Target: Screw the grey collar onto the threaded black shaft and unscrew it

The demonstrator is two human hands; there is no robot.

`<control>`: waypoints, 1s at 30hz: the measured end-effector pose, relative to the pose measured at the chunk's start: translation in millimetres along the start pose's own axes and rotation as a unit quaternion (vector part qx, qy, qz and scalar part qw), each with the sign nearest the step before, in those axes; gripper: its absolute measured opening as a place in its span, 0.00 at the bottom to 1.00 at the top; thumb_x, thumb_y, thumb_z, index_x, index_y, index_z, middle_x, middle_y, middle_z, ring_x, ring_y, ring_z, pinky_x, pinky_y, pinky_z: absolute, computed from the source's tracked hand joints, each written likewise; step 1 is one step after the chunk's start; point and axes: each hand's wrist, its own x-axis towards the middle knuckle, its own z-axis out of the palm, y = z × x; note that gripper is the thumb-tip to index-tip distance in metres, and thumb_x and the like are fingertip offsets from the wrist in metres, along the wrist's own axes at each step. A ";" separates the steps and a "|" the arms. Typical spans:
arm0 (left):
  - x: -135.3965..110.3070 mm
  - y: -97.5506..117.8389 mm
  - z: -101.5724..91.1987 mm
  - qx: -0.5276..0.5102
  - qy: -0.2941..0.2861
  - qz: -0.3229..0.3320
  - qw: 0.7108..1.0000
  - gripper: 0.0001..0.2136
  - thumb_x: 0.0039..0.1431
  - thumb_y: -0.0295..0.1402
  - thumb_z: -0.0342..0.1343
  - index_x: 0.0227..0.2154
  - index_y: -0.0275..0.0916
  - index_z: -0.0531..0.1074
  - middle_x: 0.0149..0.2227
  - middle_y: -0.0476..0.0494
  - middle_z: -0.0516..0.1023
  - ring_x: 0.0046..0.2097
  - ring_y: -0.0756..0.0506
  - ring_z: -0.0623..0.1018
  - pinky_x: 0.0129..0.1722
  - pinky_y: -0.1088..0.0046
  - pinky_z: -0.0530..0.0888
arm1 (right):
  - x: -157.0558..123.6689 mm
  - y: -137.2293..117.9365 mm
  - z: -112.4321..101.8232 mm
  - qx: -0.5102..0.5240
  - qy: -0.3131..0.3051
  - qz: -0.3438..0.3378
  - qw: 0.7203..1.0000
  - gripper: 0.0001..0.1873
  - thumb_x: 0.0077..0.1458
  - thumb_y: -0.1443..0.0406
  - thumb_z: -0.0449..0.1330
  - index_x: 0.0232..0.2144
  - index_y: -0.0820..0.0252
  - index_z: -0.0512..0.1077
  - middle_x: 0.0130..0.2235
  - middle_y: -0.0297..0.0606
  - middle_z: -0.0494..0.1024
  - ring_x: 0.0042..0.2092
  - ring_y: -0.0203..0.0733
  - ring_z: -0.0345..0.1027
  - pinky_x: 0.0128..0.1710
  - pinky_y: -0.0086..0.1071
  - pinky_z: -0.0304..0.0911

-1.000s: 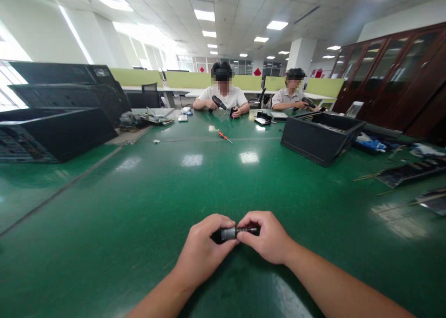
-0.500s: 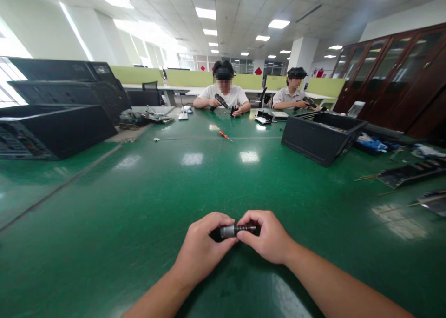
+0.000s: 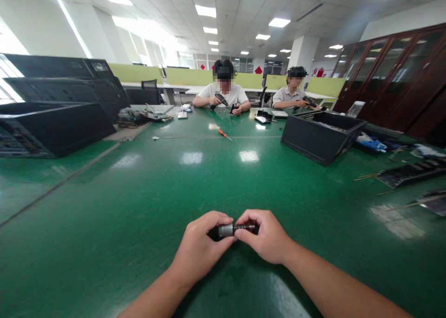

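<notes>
Low over the green table (image 3: 146, 202), both my hands grip one small tool. My left hand (image 3: 200, 248) is closed round its dark body, whose short grey metal collar (image 3: 226, 230) sticks out between the hands. My right hand (image 3: 266, 238) pinches the thin dark bit (image 3: 245, 227) that runs out of the collar to the right. The rest of the tool is hidden inside my left fist.
Black computer cases (image 3: 52, 127) are stacked at the left, an open black case (image 3: 318, 139) stands at the right, with flat metal panels (image 3: 411, 171) beyond it. An orange-handled screwdriver (image 3: 224, 134) lies mid-table. Two people sit at the far side holding power screwdrivers.
My hands and the tool have stayed almost in place, only drifting slightly up and left in view. The person at the far side has shifted their power screwdriver a little.
</notes>
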 end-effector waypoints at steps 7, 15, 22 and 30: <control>-1.3 -0.1 0.2 0.000 0.000 0.002 1.000 0.07 0.52 0.31 0.66 0.34 0.42 0.78 0.35 0.49 0.83 0.37 0.47 0.82 0.38 0.74 0.77 | 0.1 1.2 -0.4 0.000 -0.004 0.000 1.000 0.02 0.50 0.67 0.66 0.29 0.59 0.77 0.28 0.32 0.78 0.30 0.38 0.70 0.31 0.29 0.62; -1.0 -1.0 0.3 -0.003 0.000 -0.003 1.000 0.07 0.52 0.30 0.67 0.35 0.42 0.78 0.36 0.49 0.83 0.37 0.47 0.82 0.38 0.74 0.77 | -0.2 1.3 -0.8 0.003 0.000 -0.001 1.000 0.02 0.50 0.66 0.65 0.29 0.59 0.77 0.28 0.32 0.78 0.30 0.37 0.69 0.30 0.28 0.61; -1.8 -0.9 -0.3 -0.004 -0.001 -0.001 1.000 0.08 0.52 0.30 0.67 0.35 0.43 0.77 0.35 0.51 0.82 0.37 0.48 0.82 0.38 0.75 0.76 | -0.1 -0.2 -0.4 0.004 0.002 -0.002 1.000 0.02 0.50 0.67 0.65 0.29 0.60 0.77 0.27 0.33 0.78 0.29 0.38 0.69 0.30 0.28 0.61; -1.3 -1.2 -0.4 -0.002 0.000 -0.002 1.000 0.08 0.51 0.29 0.67 0.35 0.43 0.78 0.35 0.51 0.82 0.37 0.49 0.81 0.39 0.76 0.76 | -0.7 -2.2 -1.1 0.008 0.000 -0.001 1.000 0.02 0.50 0.67 0.65 0.29 0.60 0.77 0.27 0.33 0.78 0.30 0.37 0.69 0.30 0.28 0.61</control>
